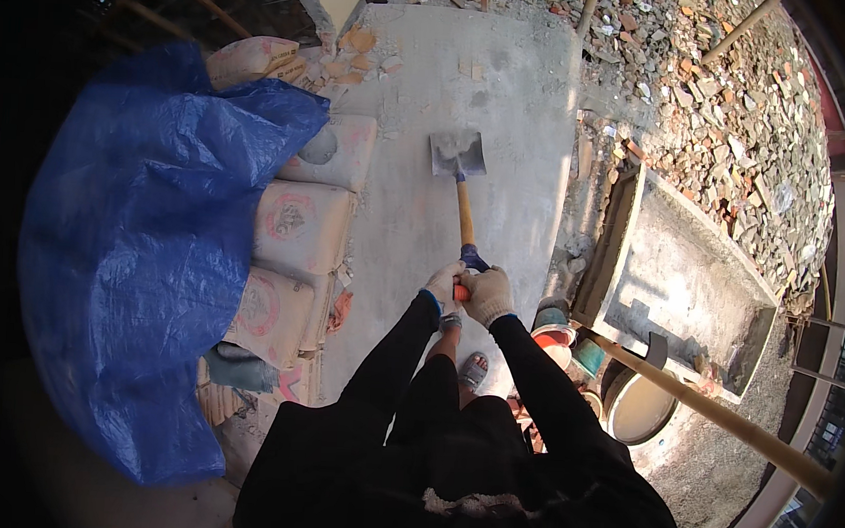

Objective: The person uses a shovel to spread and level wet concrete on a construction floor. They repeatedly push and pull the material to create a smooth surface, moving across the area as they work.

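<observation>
A shovel (465,214) with a wooden shaft stretches away from me over the concrete slab (396,215). Its flat metal blade (458,154) lies at the far end on the slab, with some grey powder on it. Both my hands wear pale work gloves and meet at the blue handle end. My left hand (443,286) is closed at the grip's left side, and my right hand (488,294) is wrapped over its right side. A bit of orange shows between them. The fingers partly hide the grip.
Stacked cement bags (300,224) stand left, partly under a blue tarp (146,250). To the right are buckets (590,357), a round drum (640,407), a mixing trough (680,277) and a bamboo pole (711,408). Broken brick rubble (735,137) spreads at far right.
</observation>
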Demonstrator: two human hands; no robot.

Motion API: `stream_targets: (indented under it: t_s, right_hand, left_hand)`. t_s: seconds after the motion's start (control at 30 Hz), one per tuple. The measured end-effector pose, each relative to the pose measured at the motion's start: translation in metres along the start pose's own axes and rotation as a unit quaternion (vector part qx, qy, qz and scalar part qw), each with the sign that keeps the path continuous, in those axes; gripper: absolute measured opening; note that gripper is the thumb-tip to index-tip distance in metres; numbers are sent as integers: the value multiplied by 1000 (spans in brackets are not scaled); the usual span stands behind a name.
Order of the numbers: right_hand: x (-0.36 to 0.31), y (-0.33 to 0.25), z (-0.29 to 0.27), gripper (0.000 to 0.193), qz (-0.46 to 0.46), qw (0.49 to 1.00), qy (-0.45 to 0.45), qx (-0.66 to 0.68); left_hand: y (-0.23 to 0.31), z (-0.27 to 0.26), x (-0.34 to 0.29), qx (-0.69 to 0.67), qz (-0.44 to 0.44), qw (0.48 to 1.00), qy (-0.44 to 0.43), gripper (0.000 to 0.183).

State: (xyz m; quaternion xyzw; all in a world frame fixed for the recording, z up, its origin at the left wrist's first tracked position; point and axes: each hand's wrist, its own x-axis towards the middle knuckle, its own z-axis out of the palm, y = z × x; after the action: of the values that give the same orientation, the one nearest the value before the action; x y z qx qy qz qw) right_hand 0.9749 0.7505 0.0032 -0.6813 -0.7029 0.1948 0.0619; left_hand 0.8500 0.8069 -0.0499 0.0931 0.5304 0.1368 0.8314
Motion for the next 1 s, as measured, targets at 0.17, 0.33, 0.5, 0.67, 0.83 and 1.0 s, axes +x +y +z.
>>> stream_targets:
  t_s: [0.17, 0.33, 0.5, 0.67, 0.83, 1.0]
  right_hand:
    - [49, 12, -58, 20, 70, 992, 77, 67]
    - [-56, -18, -90, 11, 20, 999, 9, 37]
    - [-119, -47, -85, 7, 24, 997, -18, 64]
    - [-104, -31, -93, 7, -40, 997, -6, 72]
    - [-59, 8, -90, 10, -59, 993, -32, 94]
    - [76, 76, -52, 11, 15, 999, 17, 41]
  left_hand:
    - [72, 48, 20, 13, 33, 999, -26, 23]
    - [-20, 41, -67, -11, -101, 994, -36, 18]
    - [-74, 26, -114, -14, -179, 984, -2, 14]
    - [-60, 22, -96, 50, -166, 982, -76, 17]
    - [-27, 38, -53, -31, -168, 981, -97, 19]
    - [72, 82, 63, -6, -72, 997, -32, 17]
